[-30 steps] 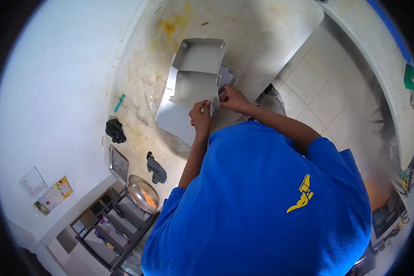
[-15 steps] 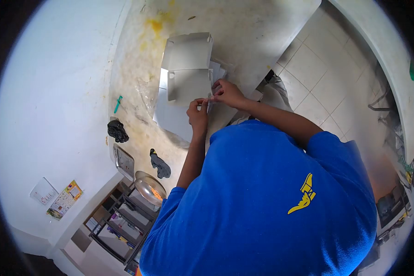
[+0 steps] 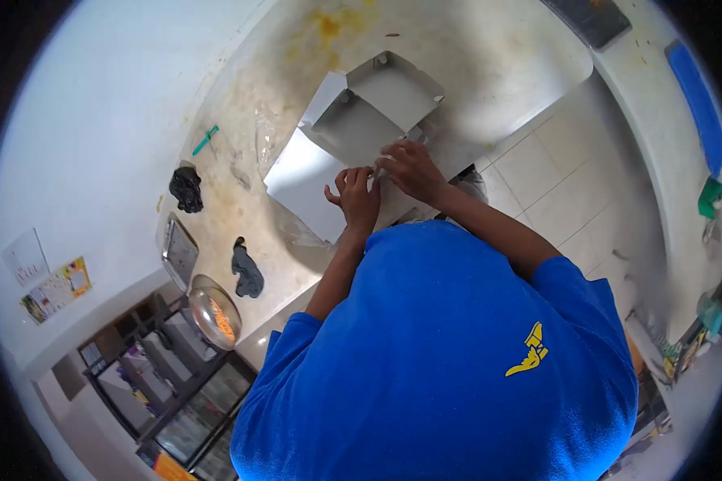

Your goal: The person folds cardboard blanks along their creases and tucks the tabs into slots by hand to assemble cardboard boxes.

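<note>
A light cardboard box [image 3: 351, 130] stands partly folded on the worktable, its lid [image 3: 396, 83] tipped open on the far side. At the box's near corner, my left hand [image 3: 356, 198] pinches the cardboard edge between thumb and fingers, the other fingers loosely curled. My right hand [image 3: 413, 171] is closed on the same corner from the other side, fingertips bent over the edge. The two hands nearly meet, and they hide the corner itself. Flat white cardboard sheets [image 3: 301, 180] lie under and beside the box.
To the left lie a green slim tool [image 3: 205, 139], a black crumpled plastic bag [image 3: 186, 190] and a dark glove-like item [image 3: 246, 271]. A metal tray [image 3: 180, 252] and a steel bowl [image 3: 213, 313] with orange food stand near the wall. Clear plastic wrap [image 3: 266, 136] lies beside the sheets.
The view has turned, so the box appears rotated clockwise. The box's walls stand up more, and both hands have shifted along its near edge to a corner.
</note>
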Demonstrator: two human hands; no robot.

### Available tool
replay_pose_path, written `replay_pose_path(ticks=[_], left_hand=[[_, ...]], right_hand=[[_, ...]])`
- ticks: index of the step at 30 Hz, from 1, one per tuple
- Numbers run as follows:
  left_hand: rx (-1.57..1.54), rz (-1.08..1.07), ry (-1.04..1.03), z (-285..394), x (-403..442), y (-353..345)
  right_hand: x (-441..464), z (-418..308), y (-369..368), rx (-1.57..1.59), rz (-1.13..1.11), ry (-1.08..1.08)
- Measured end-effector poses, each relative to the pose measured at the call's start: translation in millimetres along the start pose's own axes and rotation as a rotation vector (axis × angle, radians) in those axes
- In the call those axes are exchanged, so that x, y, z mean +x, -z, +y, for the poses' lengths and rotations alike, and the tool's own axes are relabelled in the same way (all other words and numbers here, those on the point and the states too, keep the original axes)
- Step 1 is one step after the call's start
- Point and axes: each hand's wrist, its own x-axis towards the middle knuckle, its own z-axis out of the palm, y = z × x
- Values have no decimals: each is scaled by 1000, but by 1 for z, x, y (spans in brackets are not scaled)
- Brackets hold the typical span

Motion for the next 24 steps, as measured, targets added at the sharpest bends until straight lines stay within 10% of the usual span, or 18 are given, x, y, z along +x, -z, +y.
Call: replay_pose_path(ticks=[13, 24], left_hand=[[-49, 135, -9, -18, -4, -12], [-51, 243, -45, -32, -2, -11]], right_hand=[[31, 10, -10, -117, -299, 360], [45, 4, -20, 256, -501, 84]])
